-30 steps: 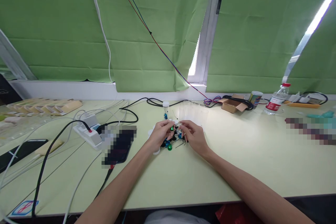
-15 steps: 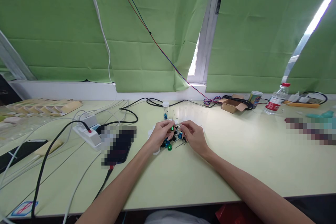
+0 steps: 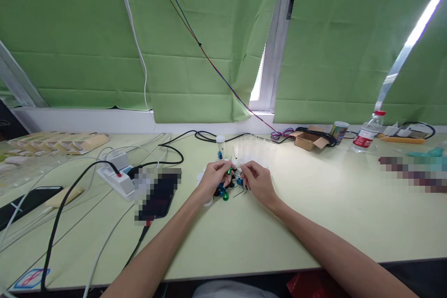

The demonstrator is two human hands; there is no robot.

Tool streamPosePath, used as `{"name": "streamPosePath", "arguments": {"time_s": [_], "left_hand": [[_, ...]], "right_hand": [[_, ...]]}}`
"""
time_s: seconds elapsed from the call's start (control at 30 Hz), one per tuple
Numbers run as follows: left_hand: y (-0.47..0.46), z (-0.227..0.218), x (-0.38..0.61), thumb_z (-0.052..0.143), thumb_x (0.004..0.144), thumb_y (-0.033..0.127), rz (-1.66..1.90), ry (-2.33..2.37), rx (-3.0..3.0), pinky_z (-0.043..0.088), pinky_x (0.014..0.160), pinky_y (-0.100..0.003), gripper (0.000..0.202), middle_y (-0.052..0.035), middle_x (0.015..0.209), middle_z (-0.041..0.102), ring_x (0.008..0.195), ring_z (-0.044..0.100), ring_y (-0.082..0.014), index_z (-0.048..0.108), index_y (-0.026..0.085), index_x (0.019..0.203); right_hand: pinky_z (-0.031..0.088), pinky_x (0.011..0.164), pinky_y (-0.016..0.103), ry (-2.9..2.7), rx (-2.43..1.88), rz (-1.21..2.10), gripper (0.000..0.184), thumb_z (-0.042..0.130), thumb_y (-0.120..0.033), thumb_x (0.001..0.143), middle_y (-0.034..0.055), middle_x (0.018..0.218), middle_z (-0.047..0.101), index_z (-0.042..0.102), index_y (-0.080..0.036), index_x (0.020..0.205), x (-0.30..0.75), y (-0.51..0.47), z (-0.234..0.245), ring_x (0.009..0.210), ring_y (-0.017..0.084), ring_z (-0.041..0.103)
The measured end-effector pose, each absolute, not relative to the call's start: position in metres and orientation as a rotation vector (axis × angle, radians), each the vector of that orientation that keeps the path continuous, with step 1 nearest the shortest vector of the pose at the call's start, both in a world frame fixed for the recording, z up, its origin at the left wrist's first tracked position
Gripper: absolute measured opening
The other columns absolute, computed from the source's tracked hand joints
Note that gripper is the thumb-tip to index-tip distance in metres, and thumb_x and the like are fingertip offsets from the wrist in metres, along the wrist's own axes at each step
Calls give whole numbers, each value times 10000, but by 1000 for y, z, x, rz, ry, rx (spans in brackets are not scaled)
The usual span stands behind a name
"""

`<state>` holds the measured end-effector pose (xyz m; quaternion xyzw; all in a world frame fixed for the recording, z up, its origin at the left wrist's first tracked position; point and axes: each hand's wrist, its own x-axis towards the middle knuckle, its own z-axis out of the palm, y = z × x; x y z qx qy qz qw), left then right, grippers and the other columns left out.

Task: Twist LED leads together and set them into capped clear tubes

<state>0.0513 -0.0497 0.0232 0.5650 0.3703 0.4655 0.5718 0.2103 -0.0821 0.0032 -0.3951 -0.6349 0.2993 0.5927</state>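
My left hand [image 3: 213,179] is closed in a pinch on a small green cylindrical part with wire leads [image 3: 229,171]; its thin leads rise above the fingertips. My right hand [image 3: 257,180] sits just to its right, thumb and fingers pressed together; what they grip, if anything, is too small to make out. Between and below both hands lies a pile of blue, black and green parts with wire legs, among them a blue part [image 3: 240,181] and a shiny green one [image 3: 225,196]. Behind the hands stands a clear tube with a white cap [image 3: 220,144], a blue part inside.
Clear containers [image 3: 256,146] stand behind my right hand. At left are a phone [image 3: 164,193], a white power strip [image 3: 117,180] and loose cables. Along the back are a small cardboard box [image 3: 307,140], a printed cup [image 3: 338,132] and a water bottle [image 3: 366,135].
Both hands keep nearly the same place and pinch. The green part and its leads have shifted very slightly between the fingertips.
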Motion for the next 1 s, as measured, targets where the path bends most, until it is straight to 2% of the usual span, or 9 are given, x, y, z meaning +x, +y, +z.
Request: {"name": "streamPosePath", "arguments": {"time_s": [0.27,0.53,1.0], "left_hand": [[-45,18,50,666,774,491,1089,855,1372,333,387,-194,365,-6,663,559,410,442,-47,665,127,803],[-46,18,51,674,769,489,1102,857,1356,351,390,-192,373,-4,663,560,419,456,-49,678,122,836],[-46,17,50,654,782,505,1076,839,1364,366,412,-203,394,-22,667,586,430,442,-53,685,124,877]], "right_hand": [[396,375,214,-1413,-865,816,348,531,-498,896,-26,596,562,544,-189,736,210,-80,2,399,85,500],[407,399,210,-1421,-825,792,287,520,-473,910,-19,644,578,569,-192,943,209,-79,-1,441,92,514],[461,487,222,-1504,-826,733,250,512,-388,921,31,798,660,608,-203,1058,210,-83,2,560,113,552]]}}
